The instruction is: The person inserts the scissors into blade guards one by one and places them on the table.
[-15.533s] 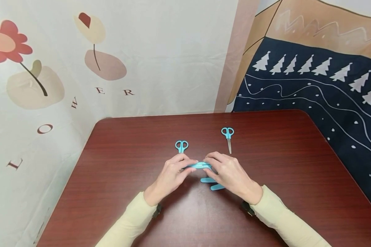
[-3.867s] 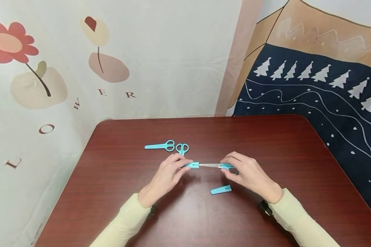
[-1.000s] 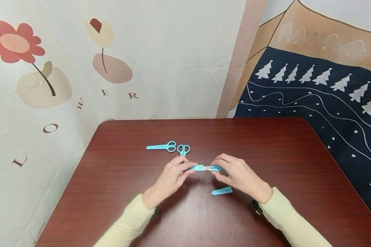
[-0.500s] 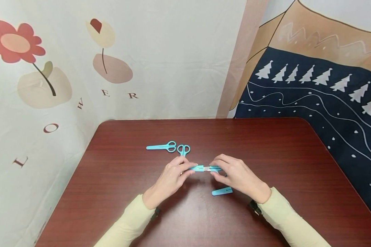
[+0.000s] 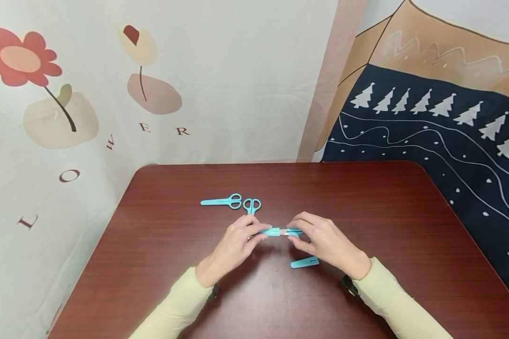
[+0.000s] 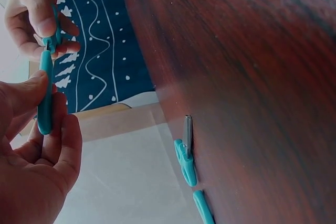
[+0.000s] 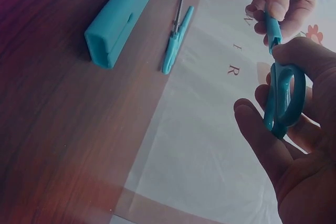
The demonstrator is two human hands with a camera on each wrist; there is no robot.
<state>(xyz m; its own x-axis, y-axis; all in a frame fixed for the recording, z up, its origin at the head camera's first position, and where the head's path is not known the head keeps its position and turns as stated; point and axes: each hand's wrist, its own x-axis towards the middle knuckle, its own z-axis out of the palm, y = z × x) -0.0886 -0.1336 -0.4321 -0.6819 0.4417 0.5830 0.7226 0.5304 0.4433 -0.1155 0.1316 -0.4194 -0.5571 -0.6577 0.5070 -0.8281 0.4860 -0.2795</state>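
My left hand pinches a light-blue scissors sheath between thumb and fingers, its mouth facing right. My right hand holds blue-handled scissors by the handles. Their blades are mostly inside the sheath, and a short strip of metal shows between sheath and handles. Both are raised above the table in the wrist views. Just beyond my left hand lie unsheathed scissors, whose blades it hides in the head view; the metal is bare in the left wrist view. A loose blue sheath lies below my right hand.
Scissors in a blue sheath lie left of the unsheathed pair, handles toward it. All rests on a dark red wooden table. Behind it hang a pale flower-print cloth and a navy cloth with white trees.
Since 3.9 s ago the blades have slid deeper into the sheath; only slightly in the last second. Compared with 15.5 s ago, one sheathed pair lies at left and the back-right scissors are gone.
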